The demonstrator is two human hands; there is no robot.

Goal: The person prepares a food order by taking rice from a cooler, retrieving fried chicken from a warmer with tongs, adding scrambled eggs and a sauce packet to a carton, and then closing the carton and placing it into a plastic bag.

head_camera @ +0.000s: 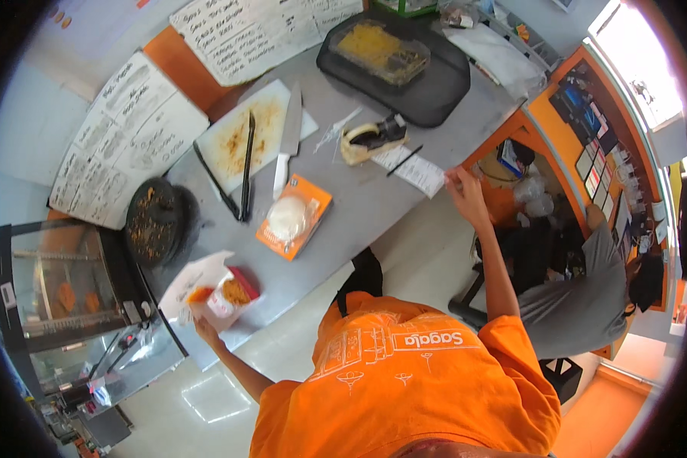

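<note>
My left hand (207, 333) grips the near side of an open cardboard food box (229, 315), which holds a fried, breaded piece and a white wrapped item. At the table's right edge, my right hand (464, 192) pinches the corner of a printed paper slip (426, 174). A black pen (405, 160) lies across the slip, beside a tape dispenser (375, 137). Between the hands an orange box (309, 210) carries a plastic-wrapped white mound (288, 218). Black tongs (246, 172) lie partly on a stained white cutting board (237, 129), next to a white-handled knife (289, 137).
A black tray (435, 97) bears a clear container of yellow food (378, 48). A round dark pan (154, 223) with crumbs stands near a glass display warmer (63, 286). Handwritten whiteboards (131, 137) lean behind. A person in grey (578, 297) sits at the orange desk on the right.
</note>
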